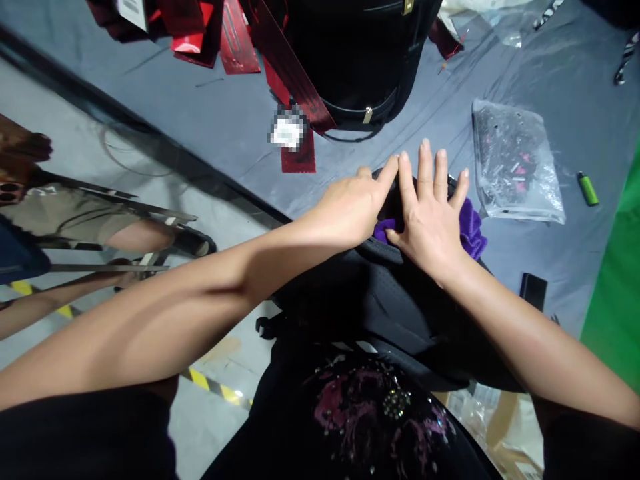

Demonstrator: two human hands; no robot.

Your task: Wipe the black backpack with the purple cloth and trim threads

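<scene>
A black bag (350,300) rests against my body at the table's near edge, its opening facing up. My left hand (354,203) is closed at the left side of that opening, its index finger stretched toward my right fingertips; its other fingers are mostly hidden behind the hand and seem wrapped over the bag's rim. Palm down, my right hand (431,217) lies open across the opening with fingers spread. Purple cloth (471,230) bulges out at the right of this hand, and a bit more shows by its thumb. The inside of the bag is mostly covered.
Another black bag (360,60) stands farther back on the grey-covered table (215,120). Red packets (240,40) lie left of it. To the right are a clear plastic package (517,163), a green lighter (588,189) and a small black box (533,291). Another person's leg (135,233) shows left.
</scene>
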